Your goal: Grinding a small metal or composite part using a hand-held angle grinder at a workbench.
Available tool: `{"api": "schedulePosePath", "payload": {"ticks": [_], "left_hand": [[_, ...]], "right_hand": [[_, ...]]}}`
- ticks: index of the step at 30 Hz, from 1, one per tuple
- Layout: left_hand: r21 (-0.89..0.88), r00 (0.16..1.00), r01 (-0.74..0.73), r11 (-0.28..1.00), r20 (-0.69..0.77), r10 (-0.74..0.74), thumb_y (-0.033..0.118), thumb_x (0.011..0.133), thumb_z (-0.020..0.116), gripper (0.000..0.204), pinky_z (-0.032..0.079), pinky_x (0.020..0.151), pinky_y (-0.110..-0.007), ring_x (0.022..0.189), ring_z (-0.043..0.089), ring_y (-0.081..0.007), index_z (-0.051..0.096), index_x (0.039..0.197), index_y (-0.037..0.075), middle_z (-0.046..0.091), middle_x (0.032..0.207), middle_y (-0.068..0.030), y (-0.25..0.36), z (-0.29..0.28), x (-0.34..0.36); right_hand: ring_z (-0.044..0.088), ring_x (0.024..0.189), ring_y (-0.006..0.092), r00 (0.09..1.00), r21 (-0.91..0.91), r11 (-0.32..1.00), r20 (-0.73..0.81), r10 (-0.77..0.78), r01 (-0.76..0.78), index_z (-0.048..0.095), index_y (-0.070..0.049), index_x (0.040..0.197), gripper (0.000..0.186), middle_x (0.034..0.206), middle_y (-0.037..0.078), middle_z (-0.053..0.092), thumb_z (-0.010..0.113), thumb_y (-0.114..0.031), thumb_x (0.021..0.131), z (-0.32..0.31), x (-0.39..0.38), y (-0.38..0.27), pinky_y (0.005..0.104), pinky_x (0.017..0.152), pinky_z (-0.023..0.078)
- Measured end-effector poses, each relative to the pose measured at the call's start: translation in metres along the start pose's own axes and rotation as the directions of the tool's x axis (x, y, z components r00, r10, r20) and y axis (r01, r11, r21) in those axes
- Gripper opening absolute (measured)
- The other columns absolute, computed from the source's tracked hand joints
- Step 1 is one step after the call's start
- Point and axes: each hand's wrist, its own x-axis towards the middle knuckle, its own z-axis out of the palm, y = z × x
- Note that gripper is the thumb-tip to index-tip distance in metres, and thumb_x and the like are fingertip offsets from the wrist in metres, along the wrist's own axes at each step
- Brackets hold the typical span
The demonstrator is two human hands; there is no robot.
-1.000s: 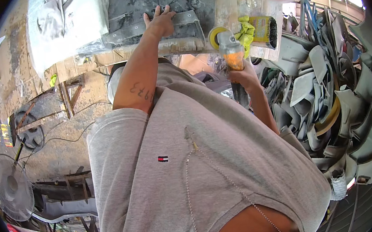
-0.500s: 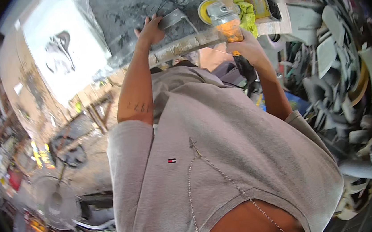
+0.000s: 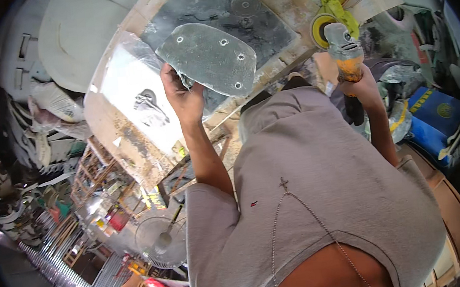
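Pinching flat grey rounded plate [image 3: 208, 57] by near-left edge in left hand [image 3: 185, 97], over dark rectangular sheet [image 3: 271, 26], slanting lengthwise from far-left to near-right. Right of sheet: gripping orange-and-grey angle grinder [image 3: 348, 57] in right hand [image 3: 365, 86], with round yellow disc [image 3: 319, 31] toward plate, apart from it.

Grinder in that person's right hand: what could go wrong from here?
The disc of the grinder sits close to the cloth; if spinning, which I can't tell, it might snag it. The bare left hand holds the plate by one edge, so the plate could tip or slip.
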Motion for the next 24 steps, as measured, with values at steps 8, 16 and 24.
{"api": "schedulePosePath", "payload": {"ticks": [8, 16, 24], "left_hand": [[0.147, 0.996, -0.056, 0.988, -0.057, 0.065, -0.013, 0.073, 0.067, 0.065, 0.040, 0.103, -0.033, 0.115, 0.055, -0.0195, 0.045, 0.133, 0.002, 0.056, 0.122, -0.0094, 0.028, 0.012, 0.000], [0.073, 0.973, 0.179, 0.981, -0.162, -0.165, -0.022, 0.070, 0.065, 0.086, 0.040, 0.102, -0.035, 0.123, 0.046, -0.0232, 0.029, 0.141, 0.010, 0.043, 0.132, -0.0097, 0.030, 0.031, -0.004], [-0.746, 0.842, 0.281, 0.604, -0.111, -0.528, 0.019, 0.102, 0.048, 0.032, 0.037, 0.107, -0.053, 0.124, 0.049, -0.0321, 0.047, 0.132, 0.008, 0.055, 0.132, -0.0123, -0.007, 0.015, 0.016]], "right_hand": [[0.060, 0.081, 0.0109, 0.996, 0.020, 0.999, 0.084, 0.027, -0.029, 0.059, -0.001, 0.110, 0.046, 0.094, 0.002, 0.064, 0.073, 0.001, 0.066, -0.001, 0.004, -0.002, 0.0262, 0.072, 0.049], [0.059, 0.079, 0.0098, 0.993, 0.049, 0.998, 0.106, 0.045, -0.051, 0.058, 0.001, 0.111, 0.048, 0.093, 0.001, 0.062, 0.072, 0.001, 0.066, -0.009, 0.016, 0.001, 0.0253, 0.071, 0.049], [0.050, 0.064, 0.0068, 0.995, 0.081, 0.995, 0.090, 0.053, -0.060, 0.058, -0.002, 0.107, 0.041, 0.085, -0.001, 0.057, 0.064, 0.003, 0.066, -0.018, 0.016, 0.021, 0.0219, 0.056, 0.039]]}}
